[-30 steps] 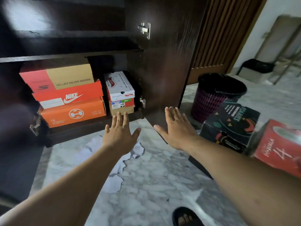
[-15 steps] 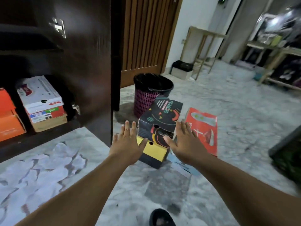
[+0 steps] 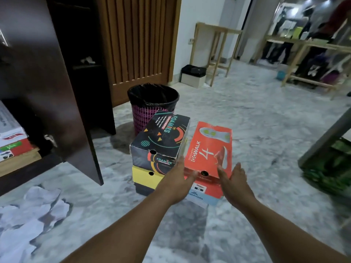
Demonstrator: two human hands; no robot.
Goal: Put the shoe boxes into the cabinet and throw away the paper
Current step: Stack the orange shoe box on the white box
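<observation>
A red GoWalk shoe box (image 3: pixel 210 149) lies on a pale blue box (image 3: pixel 205 194) on the marble floor. Left of it a black Foamies box (image 3: pixel 161 137) tops a yellow and black box (image 3: pixel 146 176). My left hand (image 3: pixel 175 182) reaches to the red box's near left corner, fingers straight. My right hand (image 3: pixel 234 182) is at its near right corner, fingers straight; contact is unclear. Crumpled white paper (image 3: pixel 32 215) lies on the floor at the left. The dark cabinet (image 3: pixel 11 162) holds stacked shoe boxes (image 3: pixel 11 143) at the far left.
The open cabinet door (image 3: pixel 57 92) juts out between the cabinet and the boxes. A pink bin with a black liner (image 3: pixel 152 103) stands behind the Foamies box. A green crate (image 3: pixel 330 168) and a grey leg are at the right. Wooden racks stand behind.
My view swung right from the cabinet to the boxes on the floor. Both hands moved from the Foamies box over to the red box's near end.
</observation>
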